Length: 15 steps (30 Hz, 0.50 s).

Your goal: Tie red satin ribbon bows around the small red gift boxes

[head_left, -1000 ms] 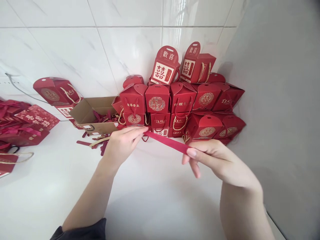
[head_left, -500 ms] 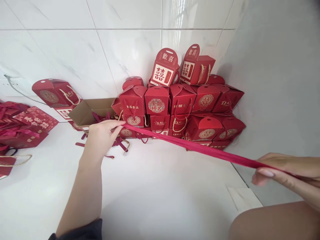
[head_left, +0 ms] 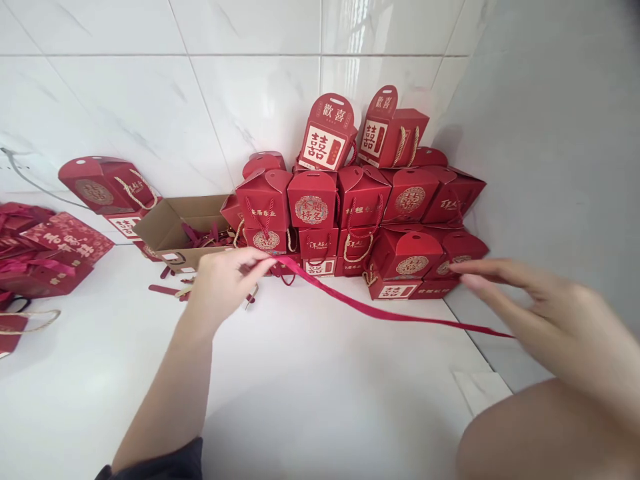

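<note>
A long red ribbon [head_left: 373,311] runs across the view from one hand to the other and sags in between. Its left end is pinched between the thumb and fingers of my left hand [head_left: 227,280], in front of the cardboard box. On the right, the ribbon passes behind the fingers of my right hand [head_left: 545,313], which is curled with its thumb and index fingertips close together. Those two fingertips show no ribbon between them; the lower fingers, where the ribbon disappears, are hidden.
Red gift boxes [head_left: 313,207] with rope handles stand stacked against the tiled wall [head_left: 260,100]. An open cardboard box [head_left: 150,223] holds ribbon pieces, with loose straps [head_left: 165,291] in front. More red boxes [head_left: 65,247] sit far left on the white surface [head_left: 320,393]. A grey panel [head_left: 555,133] borders the right.
My right hand has moved left and up, and its fingertips have left the ribbon they gripped. The ribbon, taut and straight before, now hangs slack. My left hand has shifted slightly right.
</note>
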Available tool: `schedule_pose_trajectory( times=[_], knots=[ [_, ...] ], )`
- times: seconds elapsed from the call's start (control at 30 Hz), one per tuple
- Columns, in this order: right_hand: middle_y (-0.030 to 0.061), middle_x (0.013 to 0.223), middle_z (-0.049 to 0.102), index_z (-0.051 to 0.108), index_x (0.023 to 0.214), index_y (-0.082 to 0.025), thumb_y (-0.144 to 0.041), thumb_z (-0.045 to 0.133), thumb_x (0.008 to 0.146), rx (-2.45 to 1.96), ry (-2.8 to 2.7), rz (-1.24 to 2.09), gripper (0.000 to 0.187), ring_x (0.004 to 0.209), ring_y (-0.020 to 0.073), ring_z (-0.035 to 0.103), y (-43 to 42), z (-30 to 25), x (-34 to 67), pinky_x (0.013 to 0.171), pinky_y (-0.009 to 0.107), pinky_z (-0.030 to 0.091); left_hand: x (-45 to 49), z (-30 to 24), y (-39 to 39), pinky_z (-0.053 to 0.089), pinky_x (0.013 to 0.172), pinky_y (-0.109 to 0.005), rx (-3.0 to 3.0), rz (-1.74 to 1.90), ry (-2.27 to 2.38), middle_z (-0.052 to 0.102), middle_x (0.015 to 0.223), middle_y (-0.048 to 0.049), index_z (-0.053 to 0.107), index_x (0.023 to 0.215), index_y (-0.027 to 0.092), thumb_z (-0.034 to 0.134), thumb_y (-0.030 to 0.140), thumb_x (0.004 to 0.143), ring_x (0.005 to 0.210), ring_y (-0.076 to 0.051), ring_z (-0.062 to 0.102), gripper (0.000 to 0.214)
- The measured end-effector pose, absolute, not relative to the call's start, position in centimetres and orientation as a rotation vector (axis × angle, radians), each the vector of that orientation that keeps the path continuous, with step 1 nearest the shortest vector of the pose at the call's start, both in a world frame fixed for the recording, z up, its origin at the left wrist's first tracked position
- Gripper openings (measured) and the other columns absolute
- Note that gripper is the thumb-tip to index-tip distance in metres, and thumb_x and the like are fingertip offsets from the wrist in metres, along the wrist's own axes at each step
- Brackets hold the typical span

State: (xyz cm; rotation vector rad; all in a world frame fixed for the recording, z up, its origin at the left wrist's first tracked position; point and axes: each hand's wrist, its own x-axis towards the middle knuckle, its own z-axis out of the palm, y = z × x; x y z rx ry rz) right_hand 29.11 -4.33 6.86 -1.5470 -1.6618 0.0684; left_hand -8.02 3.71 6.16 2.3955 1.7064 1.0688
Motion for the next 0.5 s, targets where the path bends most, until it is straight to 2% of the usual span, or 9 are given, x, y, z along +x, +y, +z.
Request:
schedule_pose_trajectory(
  times=[0.07, 0.17, 0.27, 0.37, 0.5],
  knots=[
    [0.0013, 0.101, 0.073, 0.069, 0.105, -0.030, -0.045, 0.060, 0.087, -1.471, -1.802, 0.182, 0.025, 0.080, 0.0224, 0.069, -3.5, 6.8, 25.2, 0.068, 0.036, 0.055, -6.1, 5.7, 2.7, 0.047, 0.059, -0.025, 2.503, 0.939, 1.495, 0.073, 0.072, 0.0059, 0.073, 0.083, 0.029, 0.062, 0.038, 0.086, 0.056, -0.012, 0.064, 0.015],
    [0.0058, 0.129, 0.061, 0.050, 0.133, -0.026, -0.036, 0.062, 0.088, -1.224, -2.089, 0.414, 0.048, 0.115, 0.0248, 0.059, -2.7, 5.7, 19.7, 0.095, 0.041, 0.051, -3.8, 4.8, 1.2, 0.043, 0.054, -0.024, 2.650, 0.801, 1.208, 0.070, 0.063, 0.0047, 0.072, 0.078, 0.027, 0.060, 0.035, 0.088, 0.053, -0.010, 0.060, 0.018],
    [0.0073, 0.129, 0.062, 0.040, 0.140, -0.025, -0.022, 0.052, 0.094, -1.077, -2.245, 0.695, 0.048, 0.110, 0.0216, 0.062, -2.6, 4.6, 16.7, 0.088, 0.037, 0.055, -3.0, 4.5, 0.1, 0.037, 0.049, -0.025, 2.735, 0.804, 1.090, 0.064, 0.055, 0.0042, 0.069, 0.071, 0.023, 0.060, 0.032, 0.089, 0.047, -0.009, 0.054, 0.023],
    [0.0061, 0.122, 0.065, 0.040, 0.139, -0.026, -0.018, 0.045, 0.096, -1.093, -2.238, 0.777, 0.044, 0.103, 0.0204, 0.066, -3.1, 4.9, 16.6, 0.081, 0.035, 0.057, -3.7, 5.1, -0.3, 0.035, 0.050, -0.023, 2.729, 0.767, 1.044, 0.062, 0.055, 0.0053, 0.069, 0.073, 0.023, 0.058, 0.031, 0.090, 0.048, -0.008, 0.053, 0.022],
    [0.0064, 0.132, 0.057, 0.050, 0.131, -0.026, -0.023, 0.052, 0.093, -0.960, -2.121, 0.463, 0.038, 0.120, 0.0228, 0.056, -5.2, 7.0, 18.4, 0.099, 0.038, 0.051, -4.7, 6.2, -0.2, 0.035, 0.052, -0.023, 2.743, 0.702, 1.059, 0.064, 0.057, 0.0050, 0.071, 0.079, 0.023, 0.057, 0.035, 0.091, 0.050, -0.008, 0.055, 0.022]
  ],
)
